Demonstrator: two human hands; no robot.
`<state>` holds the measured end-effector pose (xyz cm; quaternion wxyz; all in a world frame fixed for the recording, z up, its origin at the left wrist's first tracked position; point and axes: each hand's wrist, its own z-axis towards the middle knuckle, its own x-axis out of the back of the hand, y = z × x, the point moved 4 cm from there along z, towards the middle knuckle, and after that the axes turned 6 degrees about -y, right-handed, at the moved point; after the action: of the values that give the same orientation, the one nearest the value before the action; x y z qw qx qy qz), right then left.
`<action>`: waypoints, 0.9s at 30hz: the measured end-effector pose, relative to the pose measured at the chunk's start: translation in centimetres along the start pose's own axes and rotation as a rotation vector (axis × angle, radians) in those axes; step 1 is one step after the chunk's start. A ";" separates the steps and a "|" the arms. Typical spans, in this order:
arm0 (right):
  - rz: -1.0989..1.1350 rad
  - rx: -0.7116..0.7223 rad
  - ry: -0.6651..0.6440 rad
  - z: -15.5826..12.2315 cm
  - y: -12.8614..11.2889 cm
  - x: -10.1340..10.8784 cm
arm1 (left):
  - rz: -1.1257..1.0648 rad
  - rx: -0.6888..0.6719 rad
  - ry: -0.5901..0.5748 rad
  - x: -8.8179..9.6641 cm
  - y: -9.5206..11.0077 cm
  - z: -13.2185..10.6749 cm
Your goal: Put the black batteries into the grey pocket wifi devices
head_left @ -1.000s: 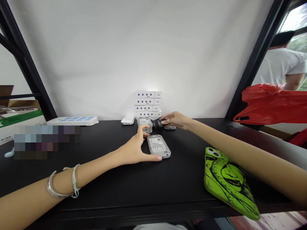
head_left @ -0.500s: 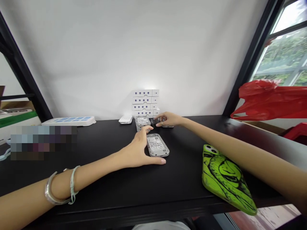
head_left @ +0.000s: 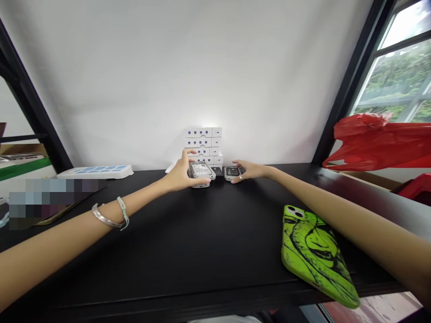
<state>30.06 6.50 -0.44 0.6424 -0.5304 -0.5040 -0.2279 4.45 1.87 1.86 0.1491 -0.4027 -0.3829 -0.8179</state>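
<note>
My left hand (head_left: 180,172) has its thumb and fingers round the edges of a white handheld device (head_left: 201,168), whose open back shows a printed label. It is at the stack of similar white devices (head_left: 201,185), of which only the lower edges show. My right hand (head_left: 251,170) curls its thumb and fingers round the right side of another white device (head_left: 232,172) with a black battery in its back. Between the two devices lies a small black battery (head_left: 217,172), partly hidden.
White boxes (head_left: 198,142) are stacked against the wall. A phone in a green and black case (head_left: 316,251) lies at the front right, under my right forearm. A white power strip (head_left: 96,172) sits at the left, and a red plastic bag (head_left: 384,141) hangs at the right.
My left hand has carried the open-backed device from the table's middle back to the stack. My right hand has moved from the black batteries to the right side of the device there.
</note>
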 end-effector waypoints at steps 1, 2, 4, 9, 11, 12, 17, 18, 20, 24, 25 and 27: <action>-0.005 -0.013 0.007 0.0 0.1 0.0 | 0.004 0.003 -0.006 0.0 -0.4 0.3; -0.015 -0.023 0.013 0.0 0.2 0.1 | 0.003 0.004 -0.010 -0.1 -0.8 0.5; -0.047 -0.035 0.036 -0.2 0.4 0.3 | -0.012 0.012 -0.014 -0.2 -1.3 0.7; -0.160 -0.042 0.170 -1.7 -0.2 2.2 | -0.033 0.038 -0.005 -0.2 -2.2 0.7; -0.177 -0.017 0.226 -2.6 -1.2 3.0 | -0.018 0.033 0.008 -0.3 -2.4 0.8; -0.178 0.001 0.246 -3.1 -1.9 3.2 | -0.004 0.027 0.021 -0.3 -2.3 0.7; -0.151 0.119 0.197 -5.3 -6.2 1.9 | 0.246 -0.104 0.234 0.5 0.2 -0.8; -0.148 0.149 0.171 -5.8 -7.1 1.3 | 0.319 -0.170 0.232 0.5 1.2 -1.4; -0.150 0.197 0.119 -6.6 -8.7 -0.1 | 0.415 -0.299 0.084 -0.1 3.1 -2.9; -0.152 0.234 0.014 -7.4 -10.8 -2.7 | 0.281 -0.219 -0.231 -1.5 4.1 -5.7; -0.148 0.239 -0.012 -7.4 -11.1 -3.3 | 0.212 -0.167 -0.267 -1.8 4.0 -6.2; -0.141 0.247 -0.055 -7.4 -11.5 -4.2 | 0.083 -0.098 -0.302 -2.3 3.6 -6.7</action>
<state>21.93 -5.06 1.55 0.6711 -0.4168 -0.5815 -0.1941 4.21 -5.62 -0.64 0.1037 -0.5432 -0.3437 -0.7590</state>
